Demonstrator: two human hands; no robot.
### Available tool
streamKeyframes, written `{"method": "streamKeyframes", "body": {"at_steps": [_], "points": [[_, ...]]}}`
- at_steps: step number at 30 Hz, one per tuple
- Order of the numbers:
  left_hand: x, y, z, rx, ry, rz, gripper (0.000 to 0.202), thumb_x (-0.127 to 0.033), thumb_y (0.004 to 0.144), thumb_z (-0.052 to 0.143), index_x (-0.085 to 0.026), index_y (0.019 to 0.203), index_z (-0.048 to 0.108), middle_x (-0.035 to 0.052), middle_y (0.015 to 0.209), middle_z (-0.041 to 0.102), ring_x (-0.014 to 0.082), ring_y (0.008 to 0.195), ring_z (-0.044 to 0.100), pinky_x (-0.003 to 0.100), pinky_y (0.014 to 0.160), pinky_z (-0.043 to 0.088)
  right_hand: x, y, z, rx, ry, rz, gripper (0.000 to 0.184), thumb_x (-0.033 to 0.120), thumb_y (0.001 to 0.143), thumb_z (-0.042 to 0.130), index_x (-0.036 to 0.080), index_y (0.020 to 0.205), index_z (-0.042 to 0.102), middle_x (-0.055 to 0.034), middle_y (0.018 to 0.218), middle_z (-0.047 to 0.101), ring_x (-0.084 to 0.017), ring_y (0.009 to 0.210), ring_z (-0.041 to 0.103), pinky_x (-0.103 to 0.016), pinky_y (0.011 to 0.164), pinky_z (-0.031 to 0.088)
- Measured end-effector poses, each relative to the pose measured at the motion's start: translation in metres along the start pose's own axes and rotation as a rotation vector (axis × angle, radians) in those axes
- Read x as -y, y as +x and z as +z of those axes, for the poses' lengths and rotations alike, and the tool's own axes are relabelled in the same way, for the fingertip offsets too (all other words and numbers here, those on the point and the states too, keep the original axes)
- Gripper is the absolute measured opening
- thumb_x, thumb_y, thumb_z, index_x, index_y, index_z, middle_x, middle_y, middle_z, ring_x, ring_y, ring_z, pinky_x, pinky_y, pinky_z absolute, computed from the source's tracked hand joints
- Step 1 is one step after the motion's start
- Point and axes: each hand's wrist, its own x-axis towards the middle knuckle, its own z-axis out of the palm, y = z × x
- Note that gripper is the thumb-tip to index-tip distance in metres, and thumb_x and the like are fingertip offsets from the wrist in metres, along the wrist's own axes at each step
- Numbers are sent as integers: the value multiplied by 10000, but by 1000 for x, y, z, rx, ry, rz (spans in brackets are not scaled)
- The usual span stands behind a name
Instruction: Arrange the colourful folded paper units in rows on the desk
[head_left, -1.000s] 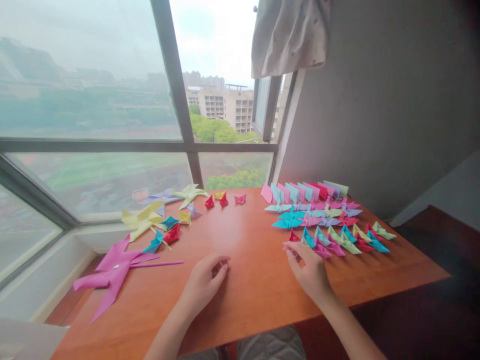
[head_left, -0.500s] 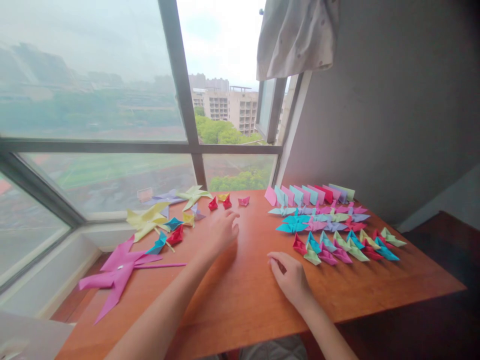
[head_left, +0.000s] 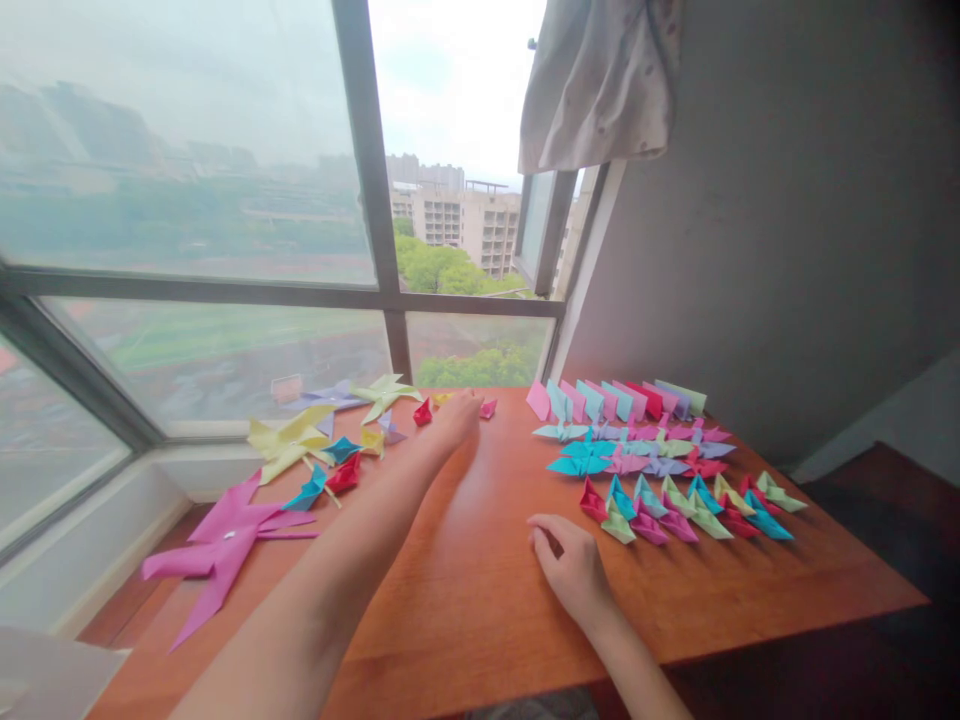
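Window (head_left: 187, 290) biggest: grey frame, hazy glass on L, clearer bldgs + trees in the middle section. Wall (head_left: 787, 200) R side, matte, dim grey. Worktop (head_left: 450, 600): smooth red-brown, wood-look, soft sheen. Curtain (head_left: 600, 90) top, pale spotted cloth, hanging in soft vertical folds.

Paper pinwheels on L of worktop, pointed blades. Pink pinwheel (head_left: 229, 540) largest, nearest, white dot at ctr, stick pointing R, partly behind L forearm. Yellow pinwheel (head_left: 289, 440) beyond it; lilac pinwheel (head_left: 330, 397) + pale green pinwheel (head_left: 385, 395) at far edge.

Hands well apart. R hand (head_left: 570, 560) near side, fingers loosely curled, thumb a little apart, nothing seen in it. L hand (head_left: 459, 418) stretched to far edge, among small paper boats; fingertips hidden, can't tell if clamped on one.

R side, rows of creased paper: upright cards (head_left: 615, 402) at back, flat-sided, multi-col.; winged folds (head_left: 589, 452) mid, sharp tips; boats (head_left: 649, 522) in front, staggered, peaked middles.

Smallest, approx.: pink boat (head_left: 488, 409) just R of L hand; red boat (head_left: 422, 412) just L of it; yellow boat (head_left: 442, 399) between, mostly covered by hand.
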Motion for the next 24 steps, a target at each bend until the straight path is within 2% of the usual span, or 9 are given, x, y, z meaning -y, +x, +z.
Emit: {"method": "streamKeyframes", "body": {"at_steps": [8,12,15,18,21,24], "points": [[-1,7,-2,53,21,-7,309,-324,942,603,-159,1203,596,84,1200,625,224,1020,640,424,856,554,-2,0,1,2,21,6,251,202,888,462,199,924,710,-46,878,730,-181,793,693,-279,738,545],[-3,0,-5,46,8,-27,306,-324,943,601,-159,1201,596,83,1197,627,221,1012,642,420,853,555,0,1,0,-17,35,16,245,213,882,474,201,907,717,-47,870,735,-186,798,693,-280,741,543],[-3,-16,-8,26,-8,-36,289,-337,945,597,-152,1167,609,73,1154,642,208,975,649,408,836,558,1,3,-2,-40,63,50,240,240,883,487,195,895,722,-56,849,737,-190,771,693,-281,716,547],[-3,-42,-14,-3,-33,-16,185,-294,954,573,-143,1031,647,56,1005,674,177,868,652,362,779,545,0,5,-3,-67,118,89,246,281,889,499,183,906,723,-73,862,740,-196,755,694,-280,678,553],[-6,-73,-20,-25,-69,57,190,-150,929,501,-160,854,676,64,855,687,176,767,639,301,701,488,-4,5,-4,-71,193,125,263,326,900,509,174,950,718,-80,878,739,-192,707,684,-285,639,559],[-14,-102,-25,-22,-118,166,198,-109,873,505,-187,824,681,59,866,693,184,793,636,276,685,450,-5,5,-6,-83,233,160,281,365,903,527,168,995,705,-83,892,734,-188,678,671,-291,620,559]]}}
